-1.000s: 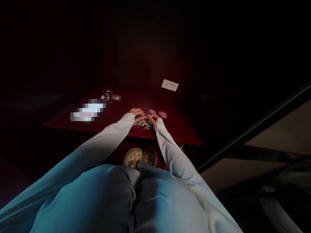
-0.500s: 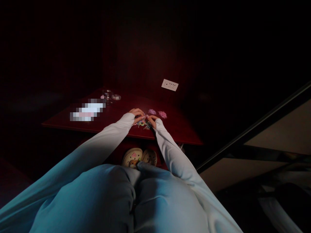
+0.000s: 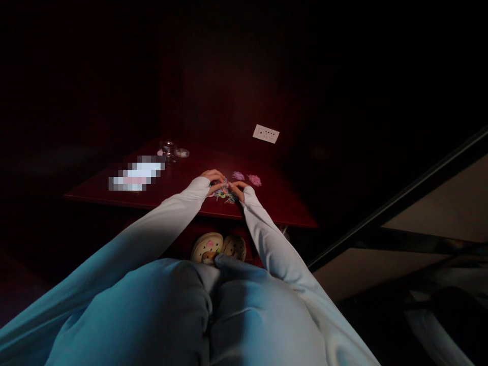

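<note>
Both hands at the near edge of the tabletop (image 3: 278,206), working over a mixed-colour pile (image 3: 224,195) of small, thin, stringy pieces. Can't tell what the pieces are; too small. Pile lies on the tabletop, below and between the hands, partly covered by them.

Left hand (image 3: 212,179): reaches in from the left, fingers bent, tips over the far side of the pile. Right hand (image 3: 238,190): comes in from the right, thumb and fingers pointing at the left hand's tips, just beside them. Grip, both hands: fingertips near one another, but can't tell whether either one is pinching a piece.

Just beyond the right hand: purple pile (image 3: 238,175) and, right of it, pink pile (image 3: 254,180), apart from each other.

Far left of tabletop: clear jar (image 3: 168,147), with a round lid-like piece (image 3: 182,153) just right of it. Nearer, a bright pixelated patch (image 3: 139,173); contents unreadable. White socket plate (image 3: 266,133) on the dark red wall behind. Pale clogs (image 3: 208,246) under the tabletop edge.
</note>
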`<action>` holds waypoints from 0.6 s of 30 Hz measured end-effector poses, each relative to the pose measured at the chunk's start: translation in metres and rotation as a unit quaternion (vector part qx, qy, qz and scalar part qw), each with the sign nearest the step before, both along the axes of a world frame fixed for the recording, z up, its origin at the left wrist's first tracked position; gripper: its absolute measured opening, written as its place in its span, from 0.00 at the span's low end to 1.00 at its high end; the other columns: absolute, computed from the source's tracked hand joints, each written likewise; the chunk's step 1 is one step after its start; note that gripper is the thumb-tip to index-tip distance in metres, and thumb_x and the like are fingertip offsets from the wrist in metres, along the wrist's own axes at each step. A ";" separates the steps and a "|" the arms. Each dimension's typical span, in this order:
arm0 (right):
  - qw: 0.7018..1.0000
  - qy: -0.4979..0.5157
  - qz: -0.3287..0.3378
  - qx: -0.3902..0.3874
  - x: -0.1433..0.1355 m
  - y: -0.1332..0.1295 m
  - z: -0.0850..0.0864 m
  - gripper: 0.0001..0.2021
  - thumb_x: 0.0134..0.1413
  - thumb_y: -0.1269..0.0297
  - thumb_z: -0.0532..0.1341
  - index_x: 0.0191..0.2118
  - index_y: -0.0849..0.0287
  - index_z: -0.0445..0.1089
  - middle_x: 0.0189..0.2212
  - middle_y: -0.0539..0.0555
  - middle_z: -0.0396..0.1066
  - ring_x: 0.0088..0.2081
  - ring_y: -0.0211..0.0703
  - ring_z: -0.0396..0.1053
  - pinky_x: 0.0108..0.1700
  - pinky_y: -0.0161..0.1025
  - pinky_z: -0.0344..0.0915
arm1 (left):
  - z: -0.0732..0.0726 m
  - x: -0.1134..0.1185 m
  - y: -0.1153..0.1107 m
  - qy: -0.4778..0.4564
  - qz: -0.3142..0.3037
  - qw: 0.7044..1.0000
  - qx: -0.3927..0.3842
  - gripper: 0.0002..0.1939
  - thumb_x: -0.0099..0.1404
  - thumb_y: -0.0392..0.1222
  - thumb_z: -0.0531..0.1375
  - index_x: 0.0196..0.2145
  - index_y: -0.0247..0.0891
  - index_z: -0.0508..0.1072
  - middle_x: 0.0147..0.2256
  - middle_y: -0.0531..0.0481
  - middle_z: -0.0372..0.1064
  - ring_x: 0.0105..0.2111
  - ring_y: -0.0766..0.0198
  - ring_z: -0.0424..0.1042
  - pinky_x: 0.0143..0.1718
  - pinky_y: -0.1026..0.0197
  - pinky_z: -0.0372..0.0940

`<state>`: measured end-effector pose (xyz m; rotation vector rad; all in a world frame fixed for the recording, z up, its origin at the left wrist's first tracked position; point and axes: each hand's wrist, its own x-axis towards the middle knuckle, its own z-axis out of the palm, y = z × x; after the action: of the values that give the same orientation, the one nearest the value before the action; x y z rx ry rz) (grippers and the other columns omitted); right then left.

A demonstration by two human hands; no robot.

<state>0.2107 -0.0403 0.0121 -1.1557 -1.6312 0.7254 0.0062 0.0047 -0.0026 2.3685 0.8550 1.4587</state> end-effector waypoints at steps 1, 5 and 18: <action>1.000 0.002 -0.001 -0.002 0.000 -0.001 0.000 0.31 0.43 0.28 0.67 0.30 0.56 0.77 0.27 0.50 0.73 0.32 0.41 0.65 0.37 0.38 0.61 | -0.001 0.000 0.001 -0.004 -0.009 1.000 0.002 0.17 0.68 0.56 0.63 0.32 0.40 0.81 0.42 0.44 0.78 0.44 0.55 0.77 0.49 0.54 0.71; 1.000 0.009 0.002 -0.019 0.000 -0.002 0.001 0.30 0.44 0.30 0.67 0.32 0.57 0.78 0.27 0.50 0.74 0.31 0.41 0.66 0.37 0.38 0.62 | -0.003 0.001 0.003 -0.027 -0.028 0.999 -0.007 0.20 0.67 0.59 0.63 0.32 0.39 0.81 0.42 0.43 0.78 0.41 0.57 0.77 0.42 0.57 0.72; 1.000 0.013 -0.009 -0.018 -0.001 -0.003 0.005 0.25 0.44 0.35 0.70 0.31 0.56 0.79 0.28 0.51 0.75 0.33 0.43 0.68 0.38 0.39 0.64 | -0.004 0.001 0.004 -0.048 -0.032 0.998 -0.015 0.20 0.66 0.59 0.63 0.31 0.39 0.80 0.41 0.44 0.76 0.40 0.57 0.77 0.37 0.59 0.73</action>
<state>0.2101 -0.0433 0.0170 -1.1807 -1.5895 0.7578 0.0076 0.0087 -0.0062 2.2630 0.7655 1.5108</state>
